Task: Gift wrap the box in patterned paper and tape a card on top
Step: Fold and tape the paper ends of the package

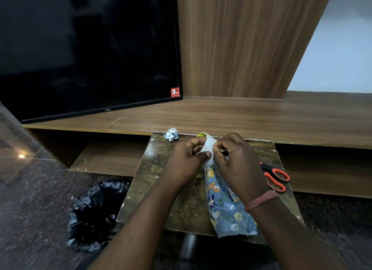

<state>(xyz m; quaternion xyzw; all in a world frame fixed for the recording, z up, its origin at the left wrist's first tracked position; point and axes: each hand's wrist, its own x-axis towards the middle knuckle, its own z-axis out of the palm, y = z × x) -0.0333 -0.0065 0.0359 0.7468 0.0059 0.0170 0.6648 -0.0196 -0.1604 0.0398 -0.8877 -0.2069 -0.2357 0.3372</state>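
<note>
lying on the small worn table (153,189), the wrapped box (225,209) showed blue patterned paper with little cartoon animals and leaves, its glossy surface catching light, its long side running from 12 toward 6 o'clock on the right half of the table. above its far end both hands met around a roll of clear tape (207,149). the left hand (187,159) curled round the roll, thumb pressed on its outer face. the right hand (235,161) had its fingers bent, pinching at the roll's edge. orange-handled scissors (276,179) lay at 3 o'clock of the box, a crumpled paper scrap (171,133) at 11 o'clock, a black bin bag (94,215) on the floor at 9 o'clock.
</note>
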